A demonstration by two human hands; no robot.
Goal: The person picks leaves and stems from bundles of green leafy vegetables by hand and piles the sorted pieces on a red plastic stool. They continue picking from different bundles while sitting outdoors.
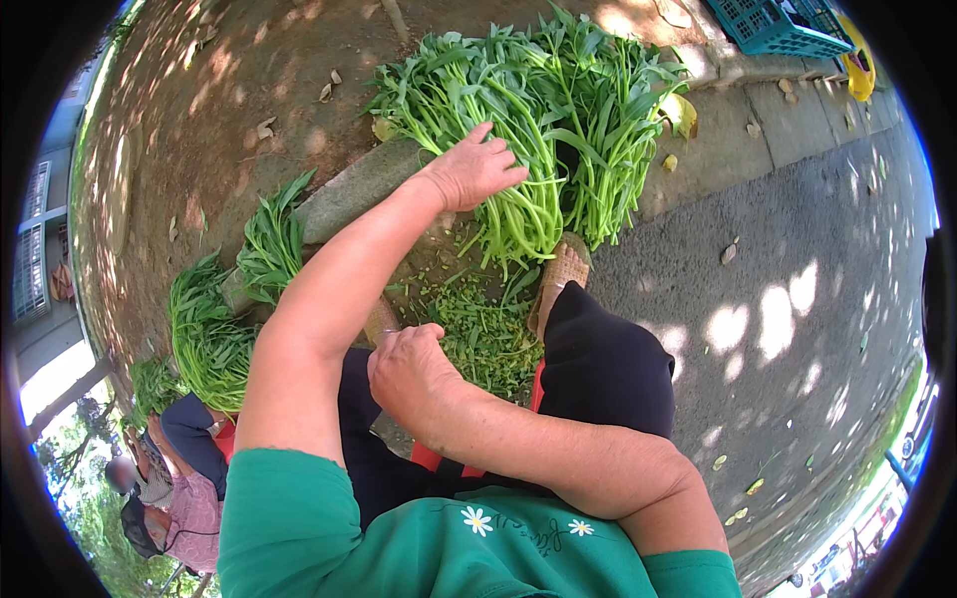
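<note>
A large heap of leafy green stems, looking like water spinach (518, 110), lies ahead of me across a stone kerb, leaves at the far side and cut stems toward me. My left hand (474, 171) reaches over the heap's left part, fingers somewhat apart and touching the stems. Nearer my body, my right hand (411, 371) is closed, knuckles up, beside my left knee. Its fingertips are turned away, so whatever they hold is hidden. Between my feet lies a litter of green trimmings (483, 334).
Smaller bunches of greens (209, 334) lie along the kerb (364, 189) to my left, near another seated person (189, 518). A teal plastic crate (778, 28) stands far right beside a yellow bag (859, 70). Grey pavement (738, 299) spreads to my right, bare soil far left.
</note>
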